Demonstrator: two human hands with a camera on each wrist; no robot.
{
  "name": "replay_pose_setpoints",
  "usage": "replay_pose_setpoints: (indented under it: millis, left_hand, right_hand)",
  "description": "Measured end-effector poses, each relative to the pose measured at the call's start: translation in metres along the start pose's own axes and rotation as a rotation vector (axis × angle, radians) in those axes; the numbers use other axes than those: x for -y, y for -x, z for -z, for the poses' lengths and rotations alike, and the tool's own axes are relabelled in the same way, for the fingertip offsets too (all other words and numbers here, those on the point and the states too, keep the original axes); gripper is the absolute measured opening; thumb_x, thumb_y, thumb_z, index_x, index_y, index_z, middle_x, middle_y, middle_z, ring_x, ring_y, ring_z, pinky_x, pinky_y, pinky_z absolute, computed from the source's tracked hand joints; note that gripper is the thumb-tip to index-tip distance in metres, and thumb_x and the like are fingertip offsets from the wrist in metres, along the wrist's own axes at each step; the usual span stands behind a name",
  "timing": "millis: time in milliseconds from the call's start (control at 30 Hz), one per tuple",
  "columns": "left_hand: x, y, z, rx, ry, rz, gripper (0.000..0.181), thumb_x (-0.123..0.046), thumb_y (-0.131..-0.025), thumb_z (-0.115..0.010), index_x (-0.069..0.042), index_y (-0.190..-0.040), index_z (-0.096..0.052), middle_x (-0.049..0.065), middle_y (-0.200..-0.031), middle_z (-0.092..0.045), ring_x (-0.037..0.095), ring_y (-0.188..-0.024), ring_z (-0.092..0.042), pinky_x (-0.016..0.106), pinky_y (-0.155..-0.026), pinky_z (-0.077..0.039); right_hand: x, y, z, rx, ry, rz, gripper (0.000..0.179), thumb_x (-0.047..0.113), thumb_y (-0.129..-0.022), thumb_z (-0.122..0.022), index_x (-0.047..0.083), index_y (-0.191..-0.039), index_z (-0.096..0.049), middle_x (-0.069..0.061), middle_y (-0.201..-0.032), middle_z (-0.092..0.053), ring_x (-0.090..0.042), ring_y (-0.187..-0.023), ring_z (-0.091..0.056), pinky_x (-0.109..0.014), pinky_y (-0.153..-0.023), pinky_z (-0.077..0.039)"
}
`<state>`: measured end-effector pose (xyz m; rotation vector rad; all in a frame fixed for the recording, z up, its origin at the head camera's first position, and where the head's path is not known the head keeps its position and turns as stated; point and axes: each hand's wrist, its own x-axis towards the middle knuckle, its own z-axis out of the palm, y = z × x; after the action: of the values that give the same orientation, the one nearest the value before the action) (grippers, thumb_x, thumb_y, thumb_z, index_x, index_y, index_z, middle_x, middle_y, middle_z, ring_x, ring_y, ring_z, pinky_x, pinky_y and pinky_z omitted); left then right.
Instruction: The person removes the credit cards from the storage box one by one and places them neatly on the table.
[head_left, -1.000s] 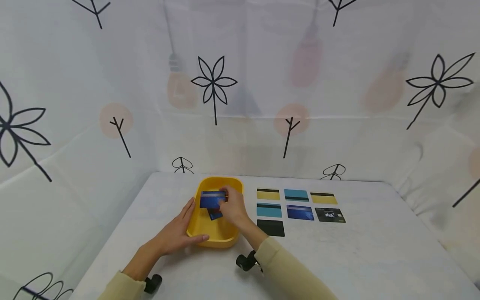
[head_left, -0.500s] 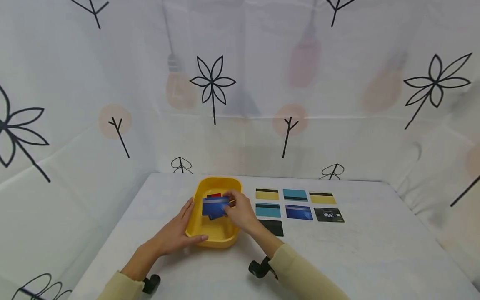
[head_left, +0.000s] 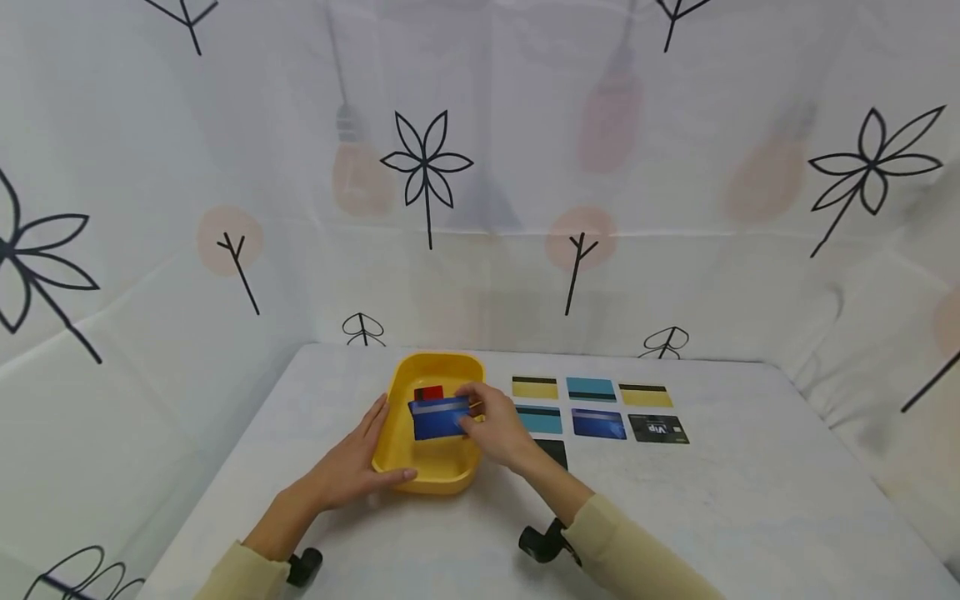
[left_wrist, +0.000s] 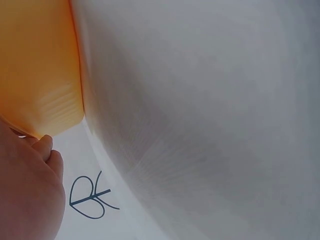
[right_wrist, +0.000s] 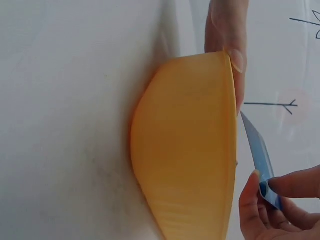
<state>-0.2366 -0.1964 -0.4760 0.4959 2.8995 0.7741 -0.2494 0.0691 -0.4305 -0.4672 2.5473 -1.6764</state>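
Note:
My right hand (head_left: 498, 429) pinches a blue bank card (head_left: 438, 421) with a pale stripe, between thumb and fingers. It holds the card over the yellow plastic tub (head_left: 435, 477); the right wrist view has the card (right_wrist: 259, 152) tilted just above the rim. Behind it, inside the tub, lies a red card (head_left: 430, 392), partly covered in the head view. My left hand (head_left: 348, 471) rests against the tub's left side, fingers extended along the wall and thumb at the near rim. The left wrist view catches its fingers at the tub's outer wall (left_wrist: 40, 65).
Right of the tub, several cards lie face up in rows, among them a yellow card (head_left: 535, 387), a blue card (head_left: 598, 423) and a black Vip card (head_left: 658, 429). A dark card (head_left: 555, 452) is partly behind my right wrist. A patterned cloth (head_left: 480, 283) hangs behind the white table.
My right hand has drawn the blue card toward me and to the right, uncovering more of the red card in the tub. The left hand has stayed on the tub.

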Motion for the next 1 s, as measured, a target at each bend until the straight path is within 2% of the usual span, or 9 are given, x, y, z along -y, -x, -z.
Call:
replay_pose_setpoints:
  millis: [133, 367, 700, 1000]
  left_hand:
    - [0.000, 0.000, -0.001, 0.011, -0.003, 0.013, 0.120, -0.075, -0.082, -0.066, -0.012, -0.166, -0.008, 0.006, -0.173, -0.004, 0.037, -0.152, -0.030, 0.060, -0.116, -0.035]
    - [0.001, -0.003, -0.002, 0.005, -0.014, 0.017, 0.121, -0.078, -0.080, -0.064, -0.012, -0.166, -0.010, 0.005, -0.173, -0.004, 0.036, -0.153, -0.027, 0.061, -0.116, -0.035]
    - [0.002, -0.001, -0.003, -0.004, -0.010, 0.025, 0.120, -0.075, -0.081, -0.066, -0.012, -0.166, -0.010, 0.005, -0.173, -0.005, 0.036, -0.152, -0.029, 0.060, -0.117, -0.034]
    - [0.000, -0.002, -0.002, 0.003, -0.016, 0.031, 0.120, -0.076, -0.080, -0.066, -0.012, -0.166, -0.010, 0.005, -0.173, -0.004, 0.036, -0.153, -0.027, 0.060, -0.116, -0.035]
  right_hand:
    - [-0.001, 0.003, 0.007, 0.031, 0.010, -0.003, 0.033, -0.006, -0.096, -0.062, 0.002, -0.128, -0.060, -0.013, -0.119, -0.062, -0.027, -0.101, -0.062, -0.033, -0.079, -0.063]
    - [-0.006, 0.011, 0.017, 0.035, 0.065, 0.014, 0.032, -0.005, -0.095, -0.064, 0.001, -0.127, -0.061, -0.014, -0.118, -0.063, -0.027, -0.103, -0.063, -0.038, -0.086, -0.062]
    - [-0.014, 0.017, 0.023, 0.046, 0.047, -0.008, 0.034, -0.007, -0.094, -0.063, -0.002, -0.128, -0.060, -0.014, -0.116, -0.063, -0.027, -0.100, -0.063, -0.034, -0.078, -0.063]
    - [-0.015, 0.026, 0.033, 0.026, 0.032, -0.042, 0.034, -0.006, -0.094, -0.064, -0.001, -0.128, -0.061, -0.013, -0.116, -0.064, -0.025, -0.099, -0.064, -0.032, -0.077, -0.063]
